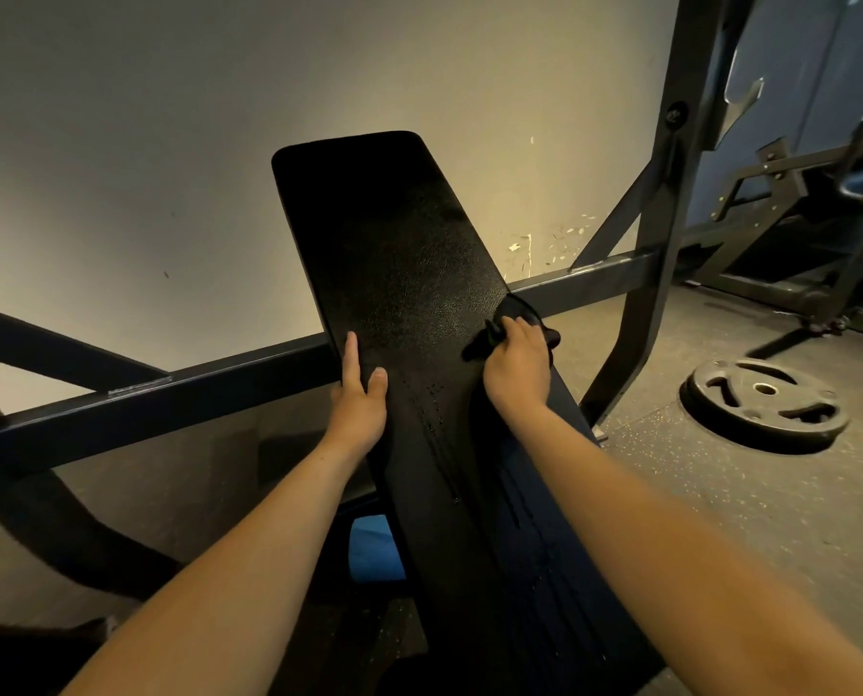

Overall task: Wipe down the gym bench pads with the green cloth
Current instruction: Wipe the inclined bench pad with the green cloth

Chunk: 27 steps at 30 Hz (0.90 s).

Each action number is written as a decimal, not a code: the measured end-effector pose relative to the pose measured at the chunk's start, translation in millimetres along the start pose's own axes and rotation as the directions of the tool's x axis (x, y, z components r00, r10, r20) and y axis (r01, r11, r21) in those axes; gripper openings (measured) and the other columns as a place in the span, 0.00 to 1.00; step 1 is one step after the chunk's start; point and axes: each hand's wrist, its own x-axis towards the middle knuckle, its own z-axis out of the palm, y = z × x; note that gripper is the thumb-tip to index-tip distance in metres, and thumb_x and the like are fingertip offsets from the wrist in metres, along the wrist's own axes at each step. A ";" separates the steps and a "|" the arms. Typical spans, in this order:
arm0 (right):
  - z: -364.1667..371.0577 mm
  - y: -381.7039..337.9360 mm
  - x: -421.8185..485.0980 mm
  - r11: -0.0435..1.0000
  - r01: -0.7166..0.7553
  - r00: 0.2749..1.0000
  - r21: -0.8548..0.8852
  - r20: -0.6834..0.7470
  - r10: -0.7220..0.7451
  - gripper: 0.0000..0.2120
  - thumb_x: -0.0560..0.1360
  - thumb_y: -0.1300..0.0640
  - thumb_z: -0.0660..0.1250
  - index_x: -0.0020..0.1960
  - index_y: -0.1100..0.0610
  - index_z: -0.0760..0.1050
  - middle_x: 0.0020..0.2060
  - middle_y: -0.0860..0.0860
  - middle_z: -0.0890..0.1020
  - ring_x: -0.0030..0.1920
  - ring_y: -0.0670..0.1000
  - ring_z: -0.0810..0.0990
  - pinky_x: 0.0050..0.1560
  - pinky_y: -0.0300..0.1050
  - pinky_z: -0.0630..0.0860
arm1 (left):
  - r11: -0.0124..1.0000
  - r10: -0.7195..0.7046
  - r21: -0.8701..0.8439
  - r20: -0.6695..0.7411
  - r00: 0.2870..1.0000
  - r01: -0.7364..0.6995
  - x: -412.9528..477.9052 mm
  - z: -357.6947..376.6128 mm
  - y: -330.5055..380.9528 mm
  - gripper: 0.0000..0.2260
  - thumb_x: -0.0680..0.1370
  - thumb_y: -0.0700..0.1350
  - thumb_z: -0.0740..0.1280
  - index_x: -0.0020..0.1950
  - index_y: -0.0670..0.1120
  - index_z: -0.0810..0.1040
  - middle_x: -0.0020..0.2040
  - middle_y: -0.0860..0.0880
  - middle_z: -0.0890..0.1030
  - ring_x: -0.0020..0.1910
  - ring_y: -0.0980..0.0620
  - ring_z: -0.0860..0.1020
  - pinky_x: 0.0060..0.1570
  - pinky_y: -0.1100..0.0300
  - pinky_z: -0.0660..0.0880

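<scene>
Head view: the right grip (517, 366) is curled round the bunched green cloth (519, 307) at the bench pad (394, 233)'s right edge. The left grip (361, 394) rests straight-fingered on the left edge. Best to spread the cloth, press firmly and overlap lengthwise strokes.

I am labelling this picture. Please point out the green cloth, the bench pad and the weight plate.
green cloth (519, 308): head view, its upper fold.
bench pad (394, 233): head view, upper face.
weight plate (771, 434): head view, near rim.

Grained, faintly glossy vinyl bench pad (399, 253); matt metal frame (590, 281).
</scene>
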 end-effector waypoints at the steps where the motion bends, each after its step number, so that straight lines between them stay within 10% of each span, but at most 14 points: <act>1: 3.7 -5.1 -5.4 0.999 0.038 0.999 -0.010 0.025 -0.038 0.23 0.81 0.61 0.54 0.76 0.58 0.64 0.77 0.54 0.63 0.79 0.54 0.53 0.78 0.51 0.51 | 0.999 0.000 -0.037 0.005 1.000 0.000 0.6 -0.4 -0.8 0.29 0.85 0.52 0.58 0.76 0.73 0.44 0.81 0.47 0.57 0.77 0.44 0.62 0.75 0.41 0.62; 12: 36.6 -62.2 -42.2 0.908 0.249 0.889 0.336 0.292 -0.352 0.23 0.78 0.68 0.58 0.71 0.54 0.73 0.73 0.50 0.71 0.77 0.46 0.60 0.76 0.41 0.56 | 0.990 0.027 -0.142 0.035 0.999 -0.022 -5.4 -1.8 -3.2 0.37 0.84 0.41 0.61 0.80 0.64 0.39 0.80 0.50 0.59 0.74 0.53 0.63 0.64 0.58 0.65; 20: 26.3 -46.1 15.4 0.984 0.129 0.988 0.120 0.074 -0.139 0.22 0.82 0.61 0.57 0.75 0.54 0.68 0.77 0.49 0.64 0.79 0.50 0.53 0.78 0.50 0.52 | 0.986 -0.091 -0.143 -0.008 0.996 0.089 -5.3 0.1 -7.8 0.43 0.82 0.53 0.65 0.77 0.66 0.31 0.81 0.49 0.58 0.77 0.45 0.63 0.74 0.41 0.65; 27: 60.5 -86.2 -26.8 0.962 0.252 0.958 0.100 0.116 -0.263 0.20 0.79 0.63 0.58 0.69 0.53 0.75 0.72 0.47 0.72 0.76 0.46 0.60 0.76 0.48 0.56 | 0.950 0.024 -0.313 0.076 0.997 0.001 -7.1 -15.4 -15.1 0.40 0.79 0.45 0.71 0.80 0.64 0.48 0.71 0.56 0.73 0.66 0.56 0.73 0.62 0.55 0.74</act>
